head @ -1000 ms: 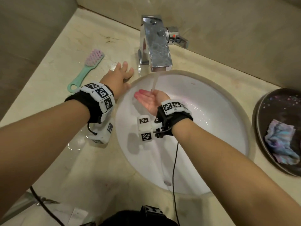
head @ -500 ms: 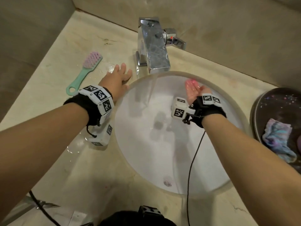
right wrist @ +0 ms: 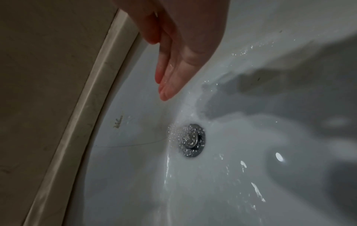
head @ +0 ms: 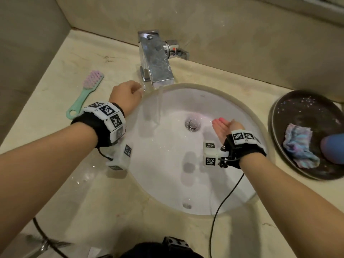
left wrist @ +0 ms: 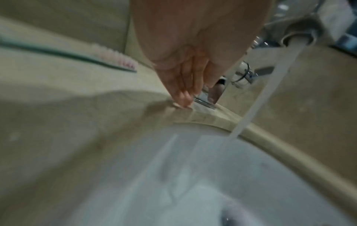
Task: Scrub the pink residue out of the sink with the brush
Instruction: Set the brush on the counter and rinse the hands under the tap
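A chrome faucet [head: 156, 58] runs a thin water stream [head: 160, 105] into the white sink basin [head: 167, 174]. My left hand [head: 126, 94] is on the beige counter left of the faucet base, its straight fingers [left wrist: 183, 91] tipped down and touching the wet counter edge. The water stream [left wrist: 257, 97] falls just to its right. My right hand [head: 222, 125] hovers open inside the basin, right of the drain [head: 192, 124], fingers straight and together, wet, holding nothing. In the right wrist view my right hand [right wrist: 170, 79] points toward the drain [right wrist: 191, 139].
A mint-green brush [head: 87, 92] with pink bristles lies on the counter at the left. A dark round plate [head: 301, 116] at the right holds a crumpled pastel cloth [head: 297, 148] and a blurred blue object [head: 333, 150]. A black cable [head: 223, 198] hangs from my right wrist across the basin.
My right hand left the water stream and swung to the right side of the basin. My left hand rose from lying flat onto its fingertips.
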Available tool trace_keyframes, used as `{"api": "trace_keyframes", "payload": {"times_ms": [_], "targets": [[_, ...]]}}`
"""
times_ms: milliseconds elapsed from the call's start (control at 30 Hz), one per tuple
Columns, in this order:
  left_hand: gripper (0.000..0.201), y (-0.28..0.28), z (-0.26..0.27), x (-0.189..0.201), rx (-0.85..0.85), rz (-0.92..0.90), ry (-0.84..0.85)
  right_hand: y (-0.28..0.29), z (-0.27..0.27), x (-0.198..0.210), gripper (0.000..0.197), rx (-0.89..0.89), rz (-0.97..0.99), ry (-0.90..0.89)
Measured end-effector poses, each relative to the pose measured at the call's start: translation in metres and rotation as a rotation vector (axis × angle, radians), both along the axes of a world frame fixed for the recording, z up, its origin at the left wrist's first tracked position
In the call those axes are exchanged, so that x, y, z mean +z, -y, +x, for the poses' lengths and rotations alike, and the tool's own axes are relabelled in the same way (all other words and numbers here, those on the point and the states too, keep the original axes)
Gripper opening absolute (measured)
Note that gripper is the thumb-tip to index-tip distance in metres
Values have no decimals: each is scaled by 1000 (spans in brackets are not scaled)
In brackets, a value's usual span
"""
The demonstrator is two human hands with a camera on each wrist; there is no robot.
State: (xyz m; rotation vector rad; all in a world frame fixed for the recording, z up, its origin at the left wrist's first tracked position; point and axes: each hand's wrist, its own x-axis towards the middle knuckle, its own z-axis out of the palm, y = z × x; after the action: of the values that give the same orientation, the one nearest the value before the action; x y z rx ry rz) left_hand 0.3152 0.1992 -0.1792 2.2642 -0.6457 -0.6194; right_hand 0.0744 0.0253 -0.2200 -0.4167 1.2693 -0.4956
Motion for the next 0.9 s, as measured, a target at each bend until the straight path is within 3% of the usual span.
{"api": "trace_keyframes", "payload": {"times_ms": [67,200,300,367,467,500,667,767,900], "targets": [[21,11,-11,1,184,-170,-412,-6,-4,7,53,-4,19,7],[31,26,-28,4,511,-455,-1034,-17,-13,21,53,-30,17,39],[22,35,-34,3,619,-592,-1339,-22,-23,23,52,-18,12,48],[15,43,-39,8,522,-626,-1403,-24,-31,24,49,-32,9,57],[53,49,-42,12,429,-614,-1434,-23,-41,24,49,-50,-2,65],[57,51,-41,11,418,-600,-1448,-23,-44,24,49,-54,-5,62],[25,47,-39,3,395,-432,-1367,-23,-54,22,50,-62,3,52],[37,40,-37,-1,499,-398,-1207,-24,-53,21,50,-58,4,46],[45,27,-30,-1,460,-312,-1101,-25,-40,19,51,-15,16,50]]}}
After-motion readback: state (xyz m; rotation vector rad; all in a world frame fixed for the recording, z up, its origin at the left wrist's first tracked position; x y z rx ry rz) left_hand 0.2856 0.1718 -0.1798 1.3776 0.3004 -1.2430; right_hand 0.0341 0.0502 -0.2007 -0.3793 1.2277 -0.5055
